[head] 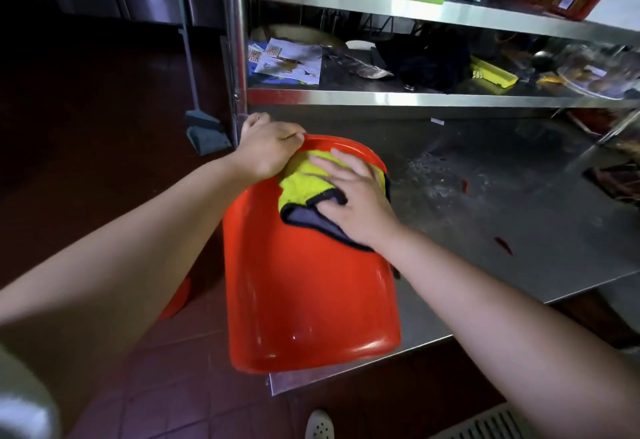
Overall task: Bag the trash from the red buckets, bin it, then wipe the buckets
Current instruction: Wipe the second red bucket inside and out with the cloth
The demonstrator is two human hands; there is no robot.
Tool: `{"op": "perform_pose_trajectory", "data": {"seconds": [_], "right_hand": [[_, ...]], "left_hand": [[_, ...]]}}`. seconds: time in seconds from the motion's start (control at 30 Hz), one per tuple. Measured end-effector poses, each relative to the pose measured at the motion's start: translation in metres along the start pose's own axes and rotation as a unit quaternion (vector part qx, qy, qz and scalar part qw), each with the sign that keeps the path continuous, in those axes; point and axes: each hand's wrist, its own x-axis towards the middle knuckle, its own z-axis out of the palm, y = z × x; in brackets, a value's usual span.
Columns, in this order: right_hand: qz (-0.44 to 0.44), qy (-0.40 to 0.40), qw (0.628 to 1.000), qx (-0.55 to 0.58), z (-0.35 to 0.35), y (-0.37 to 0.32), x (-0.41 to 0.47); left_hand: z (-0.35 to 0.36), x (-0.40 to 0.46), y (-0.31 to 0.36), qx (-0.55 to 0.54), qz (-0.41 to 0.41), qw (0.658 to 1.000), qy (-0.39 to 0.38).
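A red plastic bucket lies on its side on the left end of a steel table, its bottom toward me. My left hand grips the bucket's far rim. My right hand lies flat, fingers spread, pressing a yellow cloth with a grey underside and dark edging against the bucket's upturned side. Part of a second red object shows on the floor under my left forearm.
Steel shelves behind the table hold papers, a dark bag, a yellow box, green trays and packaged goods. A grey dustpan and its handle lean at the shelf post. Crumbs and red scraps lie on the table. The floor is dark red tile.
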Motion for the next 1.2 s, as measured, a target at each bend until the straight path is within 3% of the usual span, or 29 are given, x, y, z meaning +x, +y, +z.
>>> {"op": "perform_pose_trajectory", "data": {"seconds": [0.1, 0.2, 0.43, 0.67, 0.8, 1.2], "right_hand": [[0.024, 0.024, 0.999, 0.028, 0.003, -0.001, 0.023], [0.015, -0.011, 1.000, -0.011, 0.007, -0.008, 0.020], [-0.080, -0.029, 0.996, -0.020, 0.009, -0.036, -0.067], [-0.175, -0.085, 0.980, -0.036, 0.012, -0.054, -0.127], [-0.207, -0.090, 0.974, -0.026, 0.014, -0.054, -0.111], [-0.028, 0.007, 1.000, -0.009, 0.017, -0.017, 0.028]], "left_hand": [[-0.002, -0.002, -0.008, 0.007, -0.020, 1.000, 0.002], [-0.004, -0.008, -0.015, 0.004, -0.029, 1.000, -0.003], [-0.023, -0.016, -0.005, 0.047, -0.085, 0.994, -0.047], [-0.030, -0.006, 0.013, -0.061, -0.158, 0.972, -0.162], [-0.026, -0.008, -0.007, -0.160, -0.186, 0.961, -0.130], [-0.034, -0.021, -0.054, -0.318, -0.220, 0.917, -0.094]]}}
